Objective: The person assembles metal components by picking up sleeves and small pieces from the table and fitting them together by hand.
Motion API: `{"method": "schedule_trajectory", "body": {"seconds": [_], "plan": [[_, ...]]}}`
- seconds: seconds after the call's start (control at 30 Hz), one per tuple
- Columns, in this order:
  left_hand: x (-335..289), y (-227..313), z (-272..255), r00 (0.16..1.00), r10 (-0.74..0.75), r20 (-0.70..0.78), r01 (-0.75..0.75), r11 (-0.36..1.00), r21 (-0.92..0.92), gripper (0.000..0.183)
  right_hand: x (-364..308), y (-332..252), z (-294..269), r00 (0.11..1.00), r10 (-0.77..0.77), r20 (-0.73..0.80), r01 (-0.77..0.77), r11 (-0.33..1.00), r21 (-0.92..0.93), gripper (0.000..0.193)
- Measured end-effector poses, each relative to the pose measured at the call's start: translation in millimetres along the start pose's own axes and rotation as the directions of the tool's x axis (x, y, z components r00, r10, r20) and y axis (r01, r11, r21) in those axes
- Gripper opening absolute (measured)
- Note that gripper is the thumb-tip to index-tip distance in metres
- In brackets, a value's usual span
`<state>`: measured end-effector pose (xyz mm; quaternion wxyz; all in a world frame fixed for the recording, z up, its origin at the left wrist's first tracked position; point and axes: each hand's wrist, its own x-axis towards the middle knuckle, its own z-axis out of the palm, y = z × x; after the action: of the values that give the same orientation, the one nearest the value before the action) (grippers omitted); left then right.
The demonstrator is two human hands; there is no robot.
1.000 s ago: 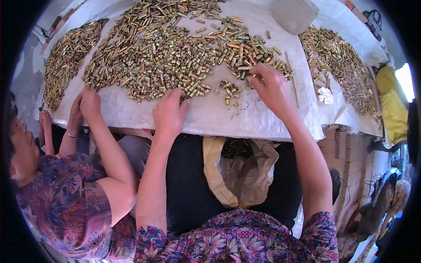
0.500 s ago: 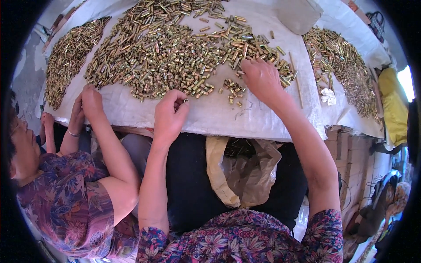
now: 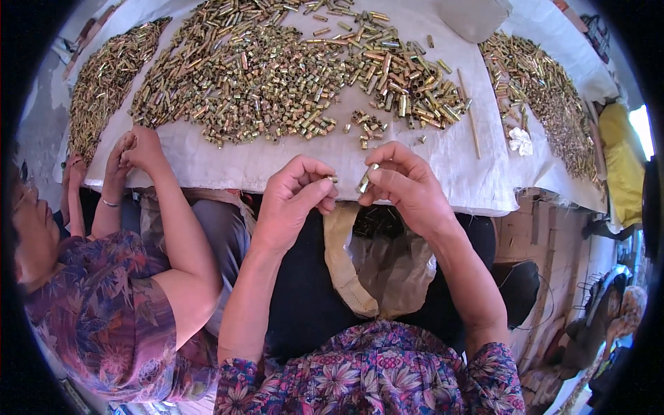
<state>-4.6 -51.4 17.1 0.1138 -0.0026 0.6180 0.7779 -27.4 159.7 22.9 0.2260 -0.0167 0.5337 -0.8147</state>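
My left hand (image 3: 299, 195) is closed in a pinch on a short brass-coloured metal sleeve (image 3: 333, 179) just past the table's near edge. Facing it, my right hand (image 3: 403, 181) pinches a longer brass-coloured metal tube (image 3: 367, 178) between thumb and fingers. The two pieces are close together but apart. Beyond my hands lies a wide heap of short sleeves (image 3: 266, 97), with longer tubes (image 3: 415, 90) piled on its right. A small cluster of sleeves (image 3: 369, 126) sits on the cloth between the heap and my right hand.
An open paper sack (image 3: 346, 277) with dark pieces inside stands at my lap. The table bears a white woven cloth (image 3: 477, 190). A thin stick (image 3: 472, 124) and a crumpled white scrap (image 3: 520, 141) lie right. Further heaps flank both sides. A co-worker's hands (image 3: 138, 149) are at left.
My right hand has come back from the tube pile toward me and now holds a tube. My left hand has moved right and slightly nearer, keeping the sleeve pinched.
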Motion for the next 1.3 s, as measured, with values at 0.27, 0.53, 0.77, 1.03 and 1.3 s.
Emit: {"method": "schedule_trajectory", "body": {"seconds": [0.27,0.53,0.77,1.03,1.3], "plan": [[-5,3,11,0.996,0.020,0.083,-0.009,0.992,-0.128,0.011,-7,10,3,0.992,-0.118,-0.046,0.114,0.990,-0.082,0.006],[-5,0,6,0.990,0.065,0.122,-0.056,0.995,-0.080,0.009,-10,22,4,0.996,-0.086,-0.035,0.087,0.995,0.051,0.005],[-9,-3,3,0.981,0.091,0.174,-0.097,0.995,0.026,0.010,-16,22,6,0.999,0.051,0.000,-0.050,0.978,0.200,0.007],[-13,-11,2,0.862,0.096,0.497,0.003,0.981,-0.194,0.021,-33,18,8,0.962,0.143,0.232,-0.218,0.913,0.345,0.011],[-8,-2,-10,0.885,-0.014,0.465,0.006,1.000,0.018,0.018,-45,3,-1,0.959,0.144,0.245,-0.132,0.989,-0.064,0.010]]}}
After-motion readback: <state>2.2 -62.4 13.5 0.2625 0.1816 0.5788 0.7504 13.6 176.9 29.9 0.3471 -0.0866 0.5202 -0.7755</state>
